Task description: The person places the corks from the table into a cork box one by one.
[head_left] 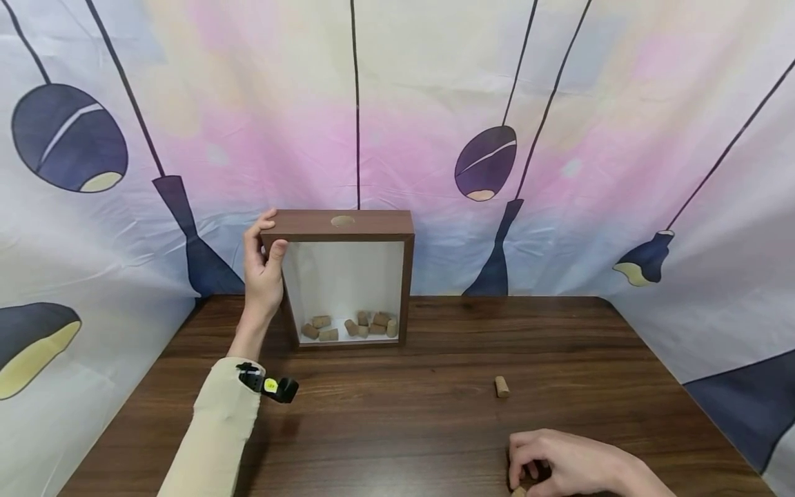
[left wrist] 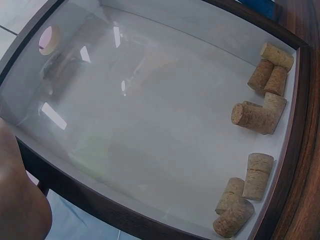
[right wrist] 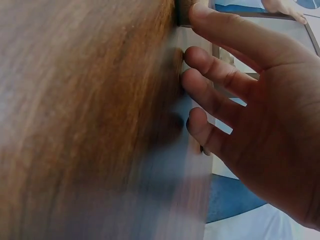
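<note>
A shadow box frame (head_left: 408,290) with brown wooden edges and a clear front stands upright on the table. Its top left corner is gripped by my left hand (head_left: 263,273), thumb on the front edge and fingers over the top and side. Several corks (left wrist: 255,117) lie along the bottom inside, and a round hole (left wrist: 49,40) shows in the top edge. Low in the head view, my right hand (head_left: 568,461) pinches a cork (head_left: 519,492) at the table surface, mostly hidden by the fingers. Another cork (head_left: 502,386) lies on the table beyond that hand.
The dark wooden table (head_left: 385,400) runs back to a patterned cloth (head_left: 435,83) that hangs behind and on both sides. A black strap with a small camera (head_left: 270,384) sits on the left sleeve.
</note>
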The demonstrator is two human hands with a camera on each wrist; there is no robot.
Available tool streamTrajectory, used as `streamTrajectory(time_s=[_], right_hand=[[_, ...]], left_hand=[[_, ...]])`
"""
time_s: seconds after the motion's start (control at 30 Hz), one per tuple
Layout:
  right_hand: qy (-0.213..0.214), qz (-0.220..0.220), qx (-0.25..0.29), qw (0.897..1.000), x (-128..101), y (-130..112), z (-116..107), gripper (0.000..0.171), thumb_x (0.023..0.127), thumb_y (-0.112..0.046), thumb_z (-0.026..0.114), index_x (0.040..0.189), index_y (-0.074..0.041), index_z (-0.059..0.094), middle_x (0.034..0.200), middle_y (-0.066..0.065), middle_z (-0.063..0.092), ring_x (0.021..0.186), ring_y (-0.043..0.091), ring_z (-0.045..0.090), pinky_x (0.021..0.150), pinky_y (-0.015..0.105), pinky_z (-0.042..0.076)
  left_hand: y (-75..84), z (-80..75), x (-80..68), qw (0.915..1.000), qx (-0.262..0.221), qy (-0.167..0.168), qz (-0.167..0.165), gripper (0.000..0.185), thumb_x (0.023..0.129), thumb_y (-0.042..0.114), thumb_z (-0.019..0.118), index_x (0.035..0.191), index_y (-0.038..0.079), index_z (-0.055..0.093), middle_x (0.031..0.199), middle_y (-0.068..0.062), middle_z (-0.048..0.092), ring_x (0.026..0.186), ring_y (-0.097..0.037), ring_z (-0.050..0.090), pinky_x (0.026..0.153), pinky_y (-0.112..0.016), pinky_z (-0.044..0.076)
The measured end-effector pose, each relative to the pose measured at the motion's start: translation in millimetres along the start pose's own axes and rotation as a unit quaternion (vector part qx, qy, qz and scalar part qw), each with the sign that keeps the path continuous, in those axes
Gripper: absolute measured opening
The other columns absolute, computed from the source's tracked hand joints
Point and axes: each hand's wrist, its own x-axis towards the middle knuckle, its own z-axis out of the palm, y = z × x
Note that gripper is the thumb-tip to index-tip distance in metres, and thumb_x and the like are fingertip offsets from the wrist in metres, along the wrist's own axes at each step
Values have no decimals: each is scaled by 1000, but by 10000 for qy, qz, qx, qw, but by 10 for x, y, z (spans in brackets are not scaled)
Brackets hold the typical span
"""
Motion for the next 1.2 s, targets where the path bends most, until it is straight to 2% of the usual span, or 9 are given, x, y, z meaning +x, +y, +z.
streamTrajectory(time_s=[0.1,0.37,0.53,0.67,0.77,0.97,1.2], right_hand=[[27,-71,-101,9999,24,3,-8,14,99,-22,63,110,-29,68,95,-8,61,77,-9,50,65,14,48],[288,-19,-96,9995,68,-28,-98,14,98,-19,66,108,-29,65,94,-10,63,79,-10,55,65,17,51],[628,-5,-469,9969,116,-90,-229,15,98,-19,66,109,-30,65,99,-15,63,85,-6,59,69,20,53],[1054,-7,-910,9903,129,-153,-365,20,96,-16,68,108,-32,65,101,-18,63,85,-2,60,70,20,52],[1325,-163,-1185,9839,148,-185,-449,24,93,-12,70,105,-32,64,97,-19,62,81,0,60,68,19,51],[1636,-514,-1657,9712,217,-235,-576,28,90,-10,73,106,-31,63,95,-17,62,78,-1,58,65,17,49],[1958,-958,-1904,9572,269,-339,-804,37,85,2,73,110,-24,65,101,-10,68,78,-2,59,64,13,48]], left_hand=[[-14,2,7,10000,9,-14,-23,51,100,30,57,131,-7,40,152,-19,39,144,-23,33,97,-25,33],[-3,-7,11,10000,37,-53,5,50,100,29,56,131,-7,39,153,-20,39,144,-23,32,97,-25,33],[11,-20,7,10000,25,-62,41,50,101,30,56,131,-6,39,153,-17,39,146,-24,30,97,-25,32],[9,-20,3,10000,-7,-90,10,49,101,28,55,132,-6,39,153,-19,37,144,-24,32,96,-25,33],[-2,-18,2,9999,14,-106,-28,48,101,27,55,132,-6,39,154,-20,36,143,-23,34,96,-25,33],[-21,-26,-6,9999,38,-113,-53,48,102,26,54,133,-7,37,155,-16,37,137,-20,38,92,-24,34],[11,-22,-9,9998,55,-172,-23,48,102,26,53,133,-7,37,155,-21,34,139,-20,37,94,-24,34]])
